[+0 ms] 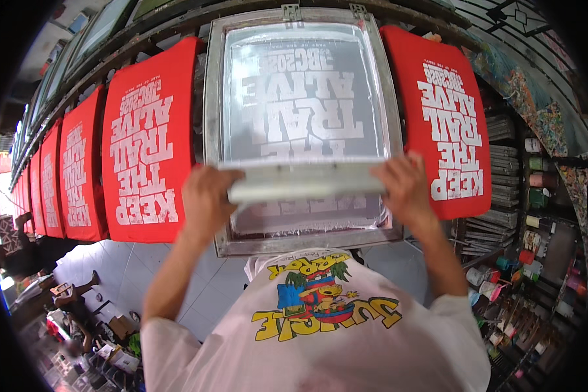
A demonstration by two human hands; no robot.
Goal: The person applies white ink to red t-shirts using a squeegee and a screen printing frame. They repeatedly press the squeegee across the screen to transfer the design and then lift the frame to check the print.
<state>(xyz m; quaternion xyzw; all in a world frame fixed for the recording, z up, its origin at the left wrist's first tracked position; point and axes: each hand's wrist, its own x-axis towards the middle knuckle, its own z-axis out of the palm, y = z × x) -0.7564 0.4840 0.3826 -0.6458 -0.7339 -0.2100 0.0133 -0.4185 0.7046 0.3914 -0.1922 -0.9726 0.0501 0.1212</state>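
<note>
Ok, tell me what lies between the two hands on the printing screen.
In the head view, the squeegee spans the gap between the left hand and the right hand, each gripping one end, on the framed printing screen.

Lighting: bright, even daylight across your view; it looks strongest at the far left edge, where a small patch blows out to white. Glare: a pale sheen lies on the mesh of the printing screen (304,91) and on the squeegee (307,181) in your hands. Shadows: soft and shallow; the shelves (536,215) at your right sit dimmer than the red shirts (147,150). Distortion: strong fisheye; the shirt row and the frame edges bow toward the rim, and black vignette fills all four corners. Focus: centre sharp, your white shirt (320,326) crisp; the floor clutter at lower left and the jars at lower right smear slightly.
</note>
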